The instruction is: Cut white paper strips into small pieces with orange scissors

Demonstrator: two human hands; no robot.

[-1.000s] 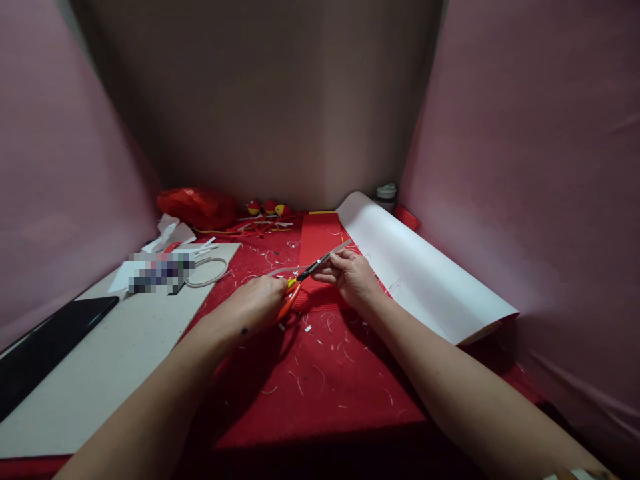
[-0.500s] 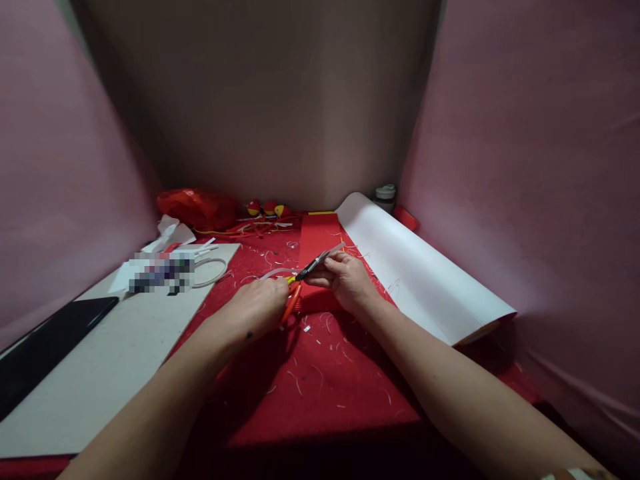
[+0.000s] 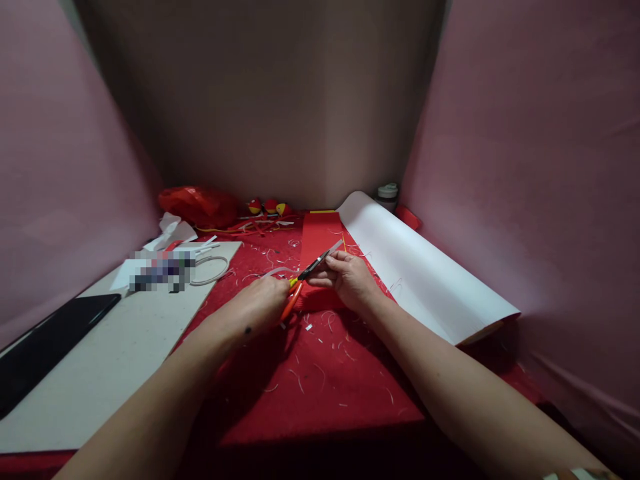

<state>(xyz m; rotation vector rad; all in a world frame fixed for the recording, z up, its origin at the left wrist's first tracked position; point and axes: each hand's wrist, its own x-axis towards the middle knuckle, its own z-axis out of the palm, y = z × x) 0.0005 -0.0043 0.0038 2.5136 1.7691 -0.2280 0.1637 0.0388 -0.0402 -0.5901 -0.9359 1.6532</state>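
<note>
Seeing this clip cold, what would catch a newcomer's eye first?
Probably the orange-handled scissors in the left hand, at the centre, meeting a pale strip pinched by the right hand. Next, the big curled white sheet at right, then the crumpled red bag, back left.

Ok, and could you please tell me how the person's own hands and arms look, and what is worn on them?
The left hand and the right hand wear no gloves, and no sleeves show on the forearms. A small, dark, round spot is near the left wrist. Something pale shows by the right arm at the picture's bottom edge, too cut off to identify.
</note>
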